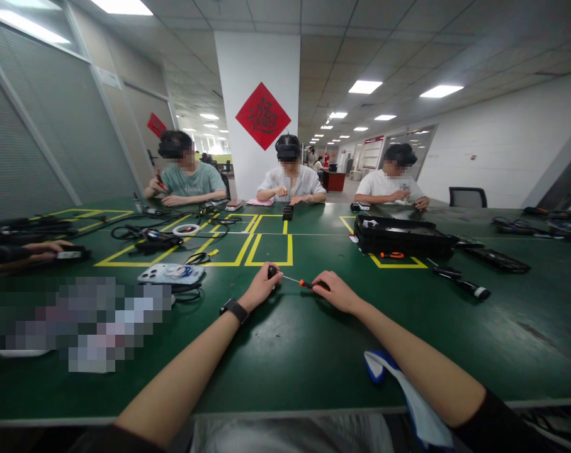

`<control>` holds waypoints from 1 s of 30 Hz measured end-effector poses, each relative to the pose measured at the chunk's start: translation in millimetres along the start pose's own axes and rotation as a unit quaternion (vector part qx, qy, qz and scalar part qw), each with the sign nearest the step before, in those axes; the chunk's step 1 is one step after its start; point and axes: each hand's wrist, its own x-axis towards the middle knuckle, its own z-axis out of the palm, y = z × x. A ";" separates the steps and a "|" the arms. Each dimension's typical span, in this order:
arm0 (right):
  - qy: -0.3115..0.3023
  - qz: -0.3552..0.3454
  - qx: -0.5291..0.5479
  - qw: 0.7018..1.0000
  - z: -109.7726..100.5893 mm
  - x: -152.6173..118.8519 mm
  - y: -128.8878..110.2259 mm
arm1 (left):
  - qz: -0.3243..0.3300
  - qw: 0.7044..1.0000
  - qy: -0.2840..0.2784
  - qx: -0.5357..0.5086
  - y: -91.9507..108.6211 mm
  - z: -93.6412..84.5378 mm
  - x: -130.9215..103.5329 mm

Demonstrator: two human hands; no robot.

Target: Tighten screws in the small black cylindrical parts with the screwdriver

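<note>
Near the middle of the green table (pixel 285 377), my left hand (pixel 262 284) is closed around a small black part (pixel 271 272); its far details are too small to tell. My right hand (pixel 335 290) grips a screwdriver (pixel 306 284) with an orange and black handle. The thin metal shaft points left, and its tip reaches the fingers of my left hand by the black part. A dark watch is on my left wrist.
A phone (pixel 172 274) and cables lie at the left, near another person's hand (pixel 51 249). Black trays (pixel 403 236) stand at the right, with black tools (pixel 462 283) beside them. A blue and white strap (pixel 403 384) lies by my right forearm. Three people sit across the table.
</note>
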 end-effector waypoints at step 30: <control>-0.005 0.022 0.008 1.000 -0.7 -3.2 -5.1 | -0.011 1.000 0.006 0.002 2.0 0.5 -1.5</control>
